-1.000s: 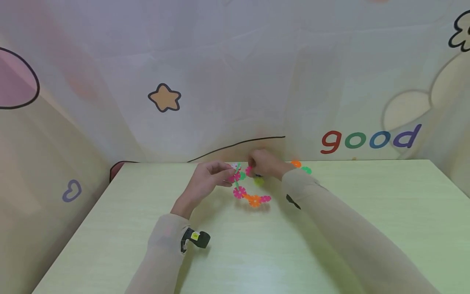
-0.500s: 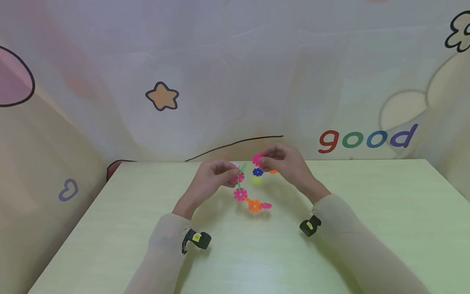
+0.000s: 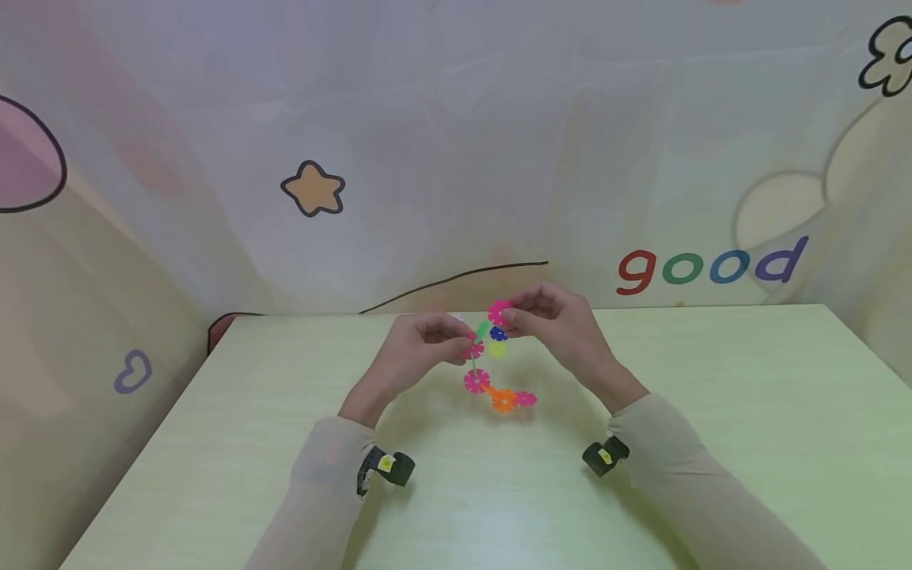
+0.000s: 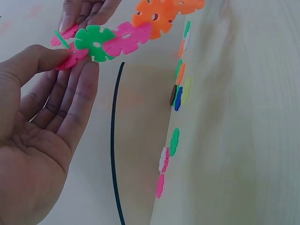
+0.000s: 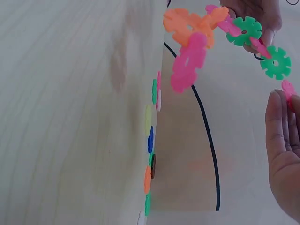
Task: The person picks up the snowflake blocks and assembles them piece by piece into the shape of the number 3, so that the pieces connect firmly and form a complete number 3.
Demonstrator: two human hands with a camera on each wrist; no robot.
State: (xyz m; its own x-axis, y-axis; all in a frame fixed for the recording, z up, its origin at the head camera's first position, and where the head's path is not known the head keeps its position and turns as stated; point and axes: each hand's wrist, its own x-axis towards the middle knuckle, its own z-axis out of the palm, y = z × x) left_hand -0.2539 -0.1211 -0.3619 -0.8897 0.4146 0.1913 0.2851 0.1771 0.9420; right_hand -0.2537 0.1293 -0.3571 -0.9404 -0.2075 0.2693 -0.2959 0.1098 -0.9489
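Note:
A chain of notched, flower-shaped plastic building discs hangs above the table, in pink, green and orange. My left hand pinches a pink disc near its upper end. Beyond those fingertips a green disc ends the chain, seen edge-on in the left wrist view. My right hand pinches a single pink disc by its edge, close to that green one. Lower down, the chain runs through another pink disc and an orange disc to a pink end disc.
Loose discs lie along the back of the pale table, among them a blue disc, a yellow disc and a green disc. Right behind them rises a printed cloth backdrop.
My right hand has come up from the loose discs at the back with a pink disc, now beside the chain's green end. My left hand has shifted slightly right with the chain.

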